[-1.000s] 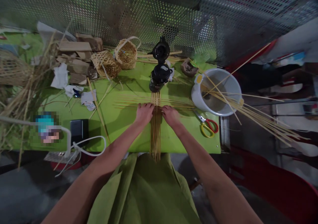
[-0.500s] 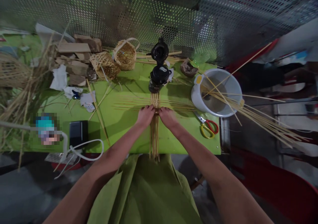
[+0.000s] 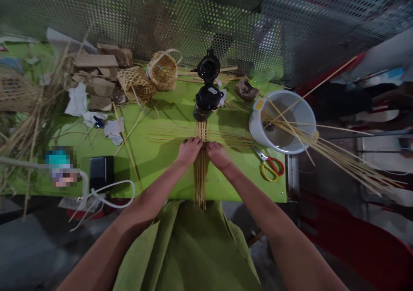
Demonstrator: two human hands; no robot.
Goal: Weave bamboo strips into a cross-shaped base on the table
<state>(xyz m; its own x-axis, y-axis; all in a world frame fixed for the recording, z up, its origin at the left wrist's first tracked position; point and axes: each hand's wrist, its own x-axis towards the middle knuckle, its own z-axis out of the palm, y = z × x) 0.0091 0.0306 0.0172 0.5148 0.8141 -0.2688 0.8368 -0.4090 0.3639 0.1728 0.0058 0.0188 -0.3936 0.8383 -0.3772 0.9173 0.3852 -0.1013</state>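
A bundle of thin bamboo strips (image 3: 200,177) lies lengthwise on the green table (image 3: 155,162) and runs toward me past its near edge. Other strips (image 3: 171,135) cross it sideways, forming a small woven patch (image 3: 201,132). My left hand (image 3: 189,151) and my right hand (image 3: 218,154) rest side by side on the strips just below that patch. Their fingers are curled down, with fingertips pressing the strips at the crossing. A black flask (image 3: 206,101) stands on the far end of the lengthwise strips.
A white bucket (image 3: 301,110) holding long strips stands at the right, with red-and-yellow scissors (image 3: 271,166) beside it. Two small woven baskets (image 3: 151,77), wood scraps (image 3: 97,74) and paper lie at the back left. A black box (image 3: 101,171) and white cable (image 3: 106,194) sit near left.
My two hands have drawn closer together over the lengthwise strips and slid slightly toward the woven patch; the gap between them has closed.
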